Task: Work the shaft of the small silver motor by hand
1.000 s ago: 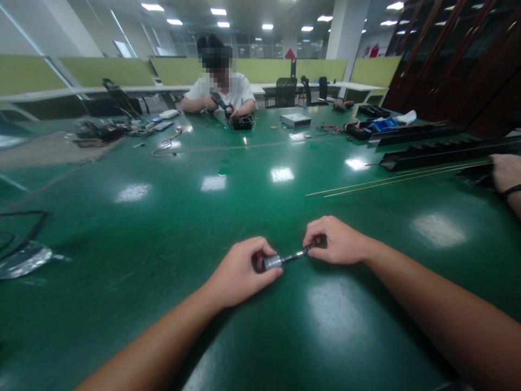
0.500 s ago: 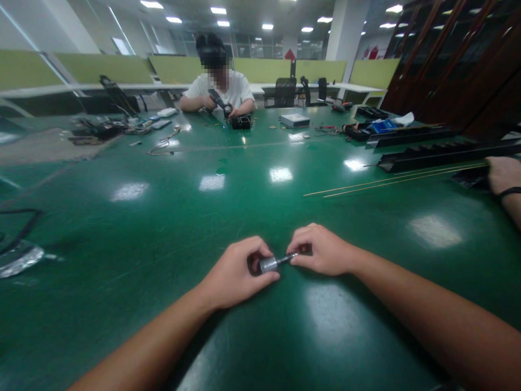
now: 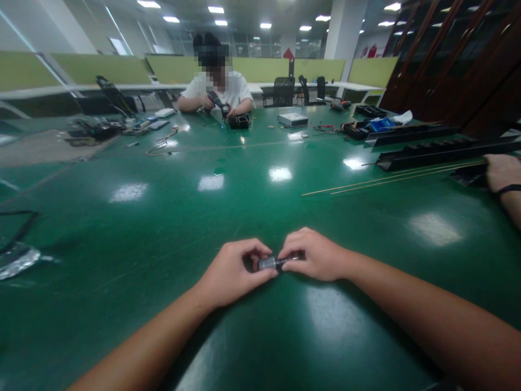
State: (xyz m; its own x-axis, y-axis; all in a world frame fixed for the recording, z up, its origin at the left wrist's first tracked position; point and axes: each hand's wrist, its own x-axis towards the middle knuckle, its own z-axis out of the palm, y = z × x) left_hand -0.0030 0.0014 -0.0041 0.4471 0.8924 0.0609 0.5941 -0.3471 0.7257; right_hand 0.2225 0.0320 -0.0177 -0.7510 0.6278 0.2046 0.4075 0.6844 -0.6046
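Tabletop: a broad, glossy green surface (image 3: 163,228) spreads beneath everything the person handles.
Cabinet: tall, dark brown wood with glazed doors (image 3: 459,65), at the far right.
Co-worker opposite: a person in a white short-sleeved top (image 3: 238,87), holding a dark tool.
Channel: a long black trough-shaped strip (image 3: 439,155) lies on the right.
Rods: two thin gold-coloured rods (image 3: 358,184) stretch toward another person's hand (image 3: 502,171) at the right edge.
Left hand: the person's left hand (image 3: 234,271) curls part-closed, thumb and fingers gripping a silver metal cylinder (image 3: 267,264).
Right hand: the person's right hand (image 3: 315,255) pinches nearly closed on a slender dark shaft (image 3: 280,263).
Cylinder and shaft: in line between the hands, at the near middle; whether they touch the tabletop cannot be told.
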